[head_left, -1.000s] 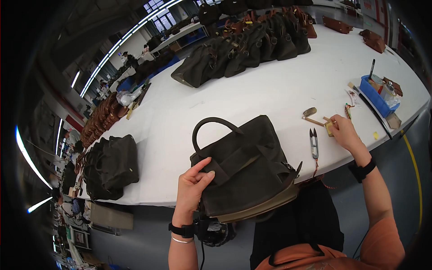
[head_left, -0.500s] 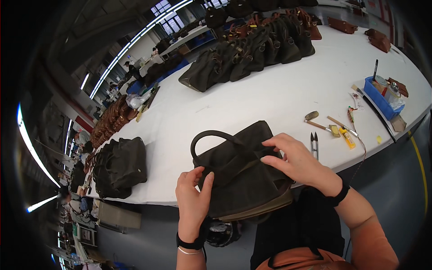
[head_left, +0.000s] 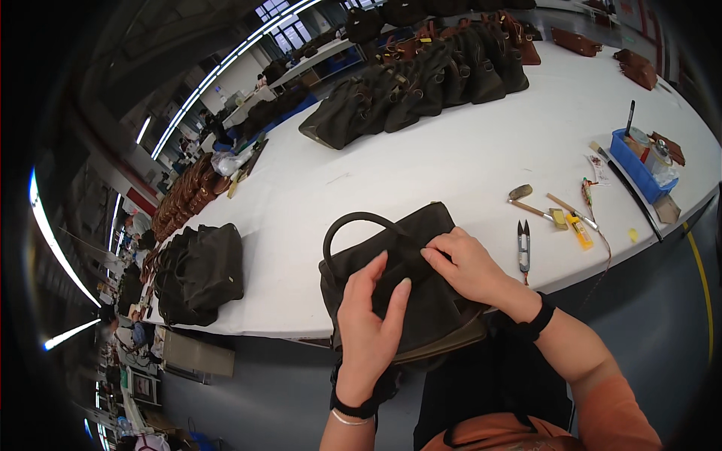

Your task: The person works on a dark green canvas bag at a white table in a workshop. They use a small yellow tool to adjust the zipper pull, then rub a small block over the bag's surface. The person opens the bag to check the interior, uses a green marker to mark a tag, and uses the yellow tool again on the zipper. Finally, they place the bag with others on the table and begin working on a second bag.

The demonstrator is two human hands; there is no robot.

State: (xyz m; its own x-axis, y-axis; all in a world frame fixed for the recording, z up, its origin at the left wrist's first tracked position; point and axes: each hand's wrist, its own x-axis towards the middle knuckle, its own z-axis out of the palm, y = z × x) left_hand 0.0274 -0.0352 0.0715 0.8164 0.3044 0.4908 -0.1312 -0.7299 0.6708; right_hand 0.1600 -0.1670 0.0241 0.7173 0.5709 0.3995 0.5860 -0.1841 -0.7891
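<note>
Prob pinching dark bag (head_left: pixel 427 304) at 2 o'clock with right hand (head_left: pixel 472 268), nothing in left hand (head_left: pixel 370 323); could drag it off table (head_left: pixel 282 263) toward 6 by overpulling.

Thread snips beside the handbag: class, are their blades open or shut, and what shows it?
Open. The thread snips lie on the white table with a visible gap between the pointed blades.
</note>
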